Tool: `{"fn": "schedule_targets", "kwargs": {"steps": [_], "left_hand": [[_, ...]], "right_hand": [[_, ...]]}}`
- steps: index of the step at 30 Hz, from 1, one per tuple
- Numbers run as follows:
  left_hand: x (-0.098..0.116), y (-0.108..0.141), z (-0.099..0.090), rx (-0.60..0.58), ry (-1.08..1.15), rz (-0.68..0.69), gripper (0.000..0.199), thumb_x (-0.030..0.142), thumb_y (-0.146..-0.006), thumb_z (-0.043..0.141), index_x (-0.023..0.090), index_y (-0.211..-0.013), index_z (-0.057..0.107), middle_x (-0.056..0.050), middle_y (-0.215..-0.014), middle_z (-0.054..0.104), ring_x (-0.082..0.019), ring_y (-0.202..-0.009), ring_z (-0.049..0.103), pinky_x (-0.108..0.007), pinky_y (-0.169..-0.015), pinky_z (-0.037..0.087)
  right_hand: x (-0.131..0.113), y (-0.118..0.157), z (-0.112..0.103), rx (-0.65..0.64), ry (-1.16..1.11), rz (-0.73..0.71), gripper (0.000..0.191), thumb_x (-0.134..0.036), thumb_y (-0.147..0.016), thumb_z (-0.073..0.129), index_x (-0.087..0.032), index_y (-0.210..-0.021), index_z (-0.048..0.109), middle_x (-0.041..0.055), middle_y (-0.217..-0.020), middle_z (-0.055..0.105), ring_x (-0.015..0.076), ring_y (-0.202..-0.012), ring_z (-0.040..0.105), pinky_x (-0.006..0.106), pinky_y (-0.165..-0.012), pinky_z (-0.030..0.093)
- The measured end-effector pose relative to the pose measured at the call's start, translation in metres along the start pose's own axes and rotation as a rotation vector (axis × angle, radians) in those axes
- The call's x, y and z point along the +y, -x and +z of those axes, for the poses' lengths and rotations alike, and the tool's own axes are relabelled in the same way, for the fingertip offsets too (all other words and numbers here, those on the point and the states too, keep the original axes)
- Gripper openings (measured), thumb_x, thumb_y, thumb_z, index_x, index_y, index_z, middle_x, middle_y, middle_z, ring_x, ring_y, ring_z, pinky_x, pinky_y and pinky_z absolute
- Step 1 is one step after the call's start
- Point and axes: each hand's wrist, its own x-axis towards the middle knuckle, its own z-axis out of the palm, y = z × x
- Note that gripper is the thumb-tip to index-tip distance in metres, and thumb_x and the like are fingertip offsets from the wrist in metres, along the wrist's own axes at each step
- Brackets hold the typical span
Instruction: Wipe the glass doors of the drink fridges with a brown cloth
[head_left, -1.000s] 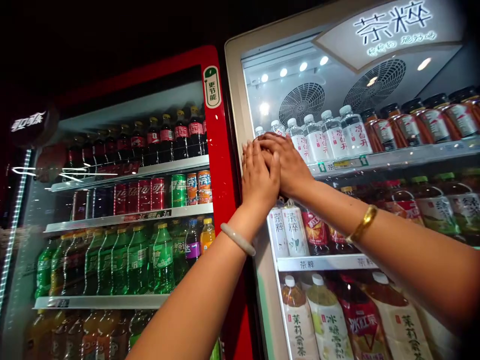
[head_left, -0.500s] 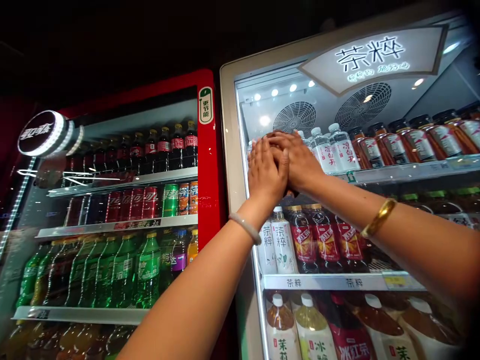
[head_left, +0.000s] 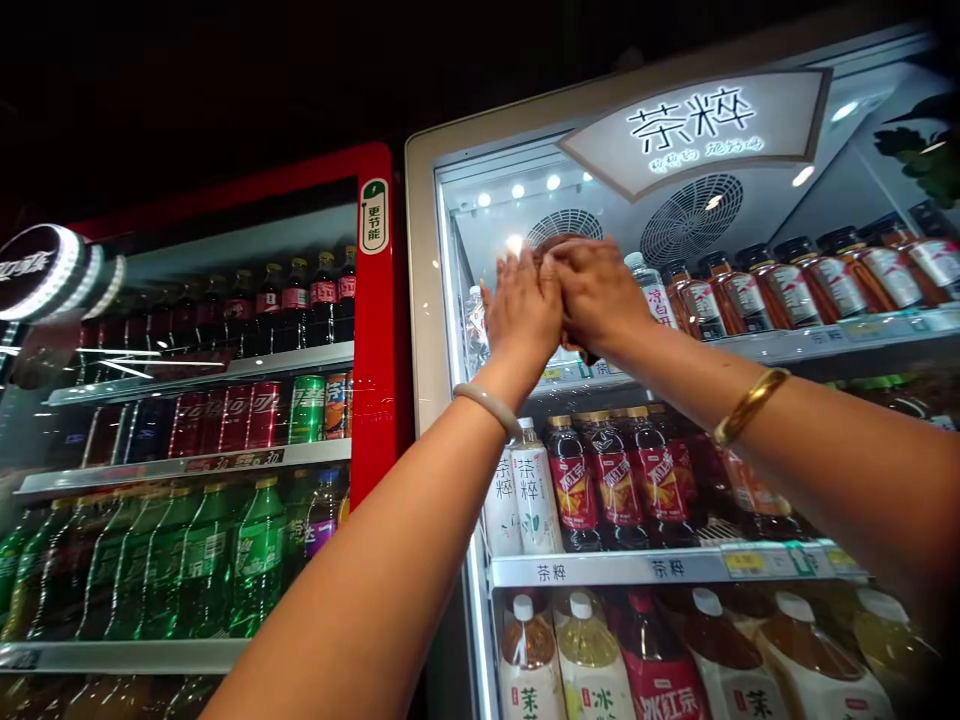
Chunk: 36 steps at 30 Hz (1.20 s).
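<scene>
My left hand (head_left: 523, 315) is raised with its fingers stretched upward, a pale bangle (head_left: 489, 408) on its wrist. My right hand (head_left: 598, 295) meets it from the side, its fingers pointing left and partly bent, a gold bangle (head_left: 752, 405) on that arm. The two hands touch near their fingertips and thumbs, at the glass door of the lit drinks fridge (head_left: 421, 300); whether they press on it is hard to tell. A dark shape like their reflection shows just behind them. Nothing is seen held. Clear water bottles (head_left: 657, 292) stand behind the glass, partly covered by my hands.
Inside the lit fridge are iced tea bottles (head_left: 574, 485), large tea bottles (head_left: 530, 650) and amber bottles (head_left: 791, 280). An illuminated sign (head_left: 694, 130) hangs at its top. To the left stands a red-framed fridge (head_left: 373, 350) with cans (head_left: 306, 410) and green bottles (head_left: 259, 545).
The view has turned slightly right, so both fridges sit further left. My hands stay together at the glass, with the left thumb now tucked against the right hand instead of overlapping it.
</scene>
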Motion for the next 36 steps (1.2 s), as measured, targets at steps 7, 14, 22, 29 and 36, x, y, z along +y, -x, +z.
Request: {"fn": "schedule_targets", "kwargs": {"steps": [7, 14, 22, 29, 36], "left_hand": [[0.011, 0.017, 0.018, -0.023, -0.071, 0.194, 0.061, 0.043, -0.111, 0.012, 0.025, -0.168, 0.026, 0.001, -0.176, 0.026, -0.017, -0.165, 0.014, -0.043, -0.136, 0.001], [0.015, 0.007, 0.013, -0.009, -0.051, 0.057, 0.062, 0.034, -0.109, 0.013, 0.021, -0.169, 0.023, 0.001, -0.177, 0.021, -0.013, -0.165, 0.013, -0.036, -0.136, 0.005], [0.043, 0.038, 0.033, -0.069, -0.169, 0.164, 0.063, 0.028, -0.106, 0.021, 0.016, -0.167, 0.027, -0.005, -0.176, 0.025, -0.017, -0.165, 0.013, -0.042, -0.136, 0.0], [0.077, 0.002, 0.043, -0.091, -0.176, 0.13, 0.063, 0.028, -0.106, 0.024, 0.019, -0.168, 0.024, -0.002, -0.177, 0.02, -0.02, -0.166, 0.009, -0.051, -0.135, -0.004], [0.099, 0.047, 0.06, -0.142, -0.053, 0.297, 0.07, 0.024, -0.103, 0.027, 0.023, -0.17, 0.01, 0.001, -0.176, 0.022, -0.017, -0.165, 0.011, -0.049, -0.135, -0.006]], "right_hand": [[-0.002, 0.081, -0.01, 0.125, 0.051, 0.054, 0.041, -0.034, -0.097, 0.051, -0.019, -0.133, 0.064, 0.0141, -0.147, 0.06, 0.0337, -0.151, 0.039, 0.062, -0.132, 0.02], [0.016, 0.027, -0.01, 0.009, 0.059, -0.005, 0.059, -0.037, -0.101, 0.05, -0.033, -0.159, 0.043, 0.0067, -0.168, 0.041, 0.0346, -0.157, 0.033, 0.069, -0.131, 0.015], [0.02, 0.087, -0.023, 0.101, 0.071, 0.137, 0.045, -0.034, -0.104, 0.041, -0.025, -0.144, 0.061, 0.0071, -0.16, 0.051, 0.0325, -0.156, 0.033, 0.06, -0.131, 0.026], [0.08, 0.033, -0.041, -0.002, 0.147, 0.03, 0.039, -0.038, -0.102, 0.048, -0.025, -0.132, 0.069, 0.0079, -0.147, 0.062, 0.0365, -0.153, 0.035, 0.064, -0.132, 0.013], [0.087, 0.11, -0.054, 0.103, 0.033, 0.089, 0.053, -0.036, -0.101, 0.045, -0.024, -0.152, 0.051, 0.0116, -0.156, 0.052, 0.0321, -0.153, 0.037, 0.06, -0.13, 0.027]]}}
